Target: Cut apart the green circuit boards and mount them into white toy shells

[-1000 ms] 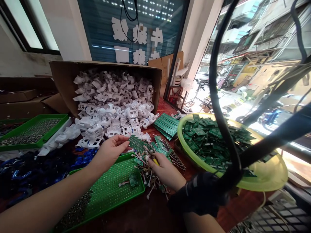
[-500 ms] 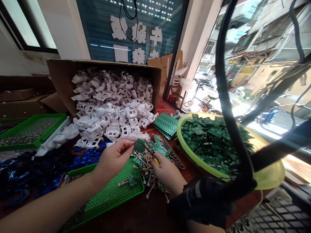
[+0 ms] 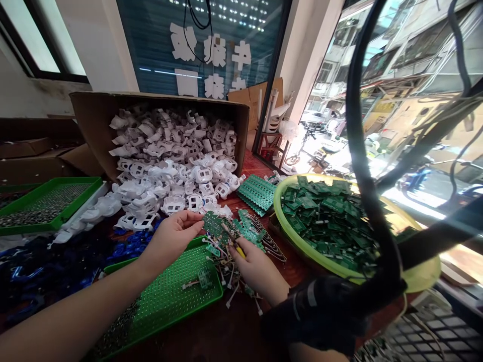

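Observation:
My left hand (image 3: pixel 177 236) is closed, its thumb and fingers pinched at the left edge of a green circuit board (image 3: pixel 213 224). In my right hand (image 3: pixel 256 264) is a yellow-handled tool (image 3: pixel 239 250) with a slim metal shaft; its tip points at the right side of that board. The fine detail at the tip is too small to tell. Below the hands lies a heap of small boards with wires and white connectors (image 3: pixel 231 284). A green perforated tray (image 3: pixel 169 296) sits under my left forearm, with a small wired board (image 3: pixel 205 278) in it.
White plastic shells (image 3: pixel 169 176) spill from a cardboard box (image 3: pixel 94 136). A yellow basin (image 3: pixel 281 221) full of green boards stands right, beside stacked board panels (image 3: pixel 257 193). Dark blue parts (image 3: pixel 49 271) and another green tray (image 3: pixel 85 198) lie left. A black arm (image 3: pixel 362 151) crosses the right foreground.
My left hand has shifted slightly left and up, and more of the board shows between the hands. My right hand keeps the tool at the board, nearly unmoved.

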`<state>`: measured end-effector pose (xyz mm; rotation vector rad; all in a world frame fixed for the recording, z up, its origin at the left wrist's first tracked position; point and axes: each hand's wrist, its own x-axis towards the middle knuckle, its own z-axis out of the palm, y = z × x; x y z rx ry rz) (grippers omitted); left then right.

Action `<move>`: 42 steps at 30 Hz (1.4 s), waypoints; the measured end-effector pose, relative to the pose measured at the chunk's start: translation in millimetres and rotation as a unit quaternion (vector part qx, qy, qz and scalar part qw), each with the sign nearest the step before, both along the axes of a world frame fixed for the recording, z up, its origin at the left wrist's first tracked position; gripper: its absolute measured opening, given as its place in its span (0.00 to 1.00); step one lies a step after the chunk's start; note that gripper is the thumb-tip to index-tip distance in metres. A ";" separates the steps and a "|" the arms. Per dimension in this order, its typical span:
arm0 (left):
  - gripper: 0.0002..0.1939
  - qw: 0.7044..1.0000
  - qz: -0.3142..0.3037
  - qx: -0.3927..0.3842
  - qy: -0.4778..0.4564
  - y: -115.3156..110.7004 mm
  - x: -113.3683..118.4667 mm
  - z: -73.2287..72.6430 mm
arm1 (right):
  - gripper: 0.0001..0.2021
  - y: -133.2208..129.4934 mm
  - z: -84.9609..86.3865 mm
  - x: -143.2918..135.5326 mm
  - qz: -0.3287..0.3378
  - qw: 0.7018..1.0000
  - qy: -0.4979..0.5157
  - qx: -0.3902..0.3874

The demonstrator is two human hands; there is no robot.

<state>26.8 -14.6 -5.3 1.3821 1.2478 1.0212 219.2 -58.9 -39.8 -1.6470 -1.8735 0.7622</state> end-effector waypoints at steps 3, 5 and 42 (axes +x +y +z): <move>0.13 0.995 -0.011 0.083 0.058 -6.5 3.3 -6.7 | 0.10 -2.5 10.5 -6.6 -0.033 0.998 -0.044 -0.010; 0.12 0.986 -0.012 0.133 0.100 -8.9 5.4 -8.5 | 0.09 -3.3 17.2 -10.9 -0.055 0.996 -0.069 -0.026; 0.14 0.997 -0.058 0.001 -0.056 2.2 2.4 -4.7 | 0.11 -1.7 0.2 5.8 0.027 0.999 0.031 0.011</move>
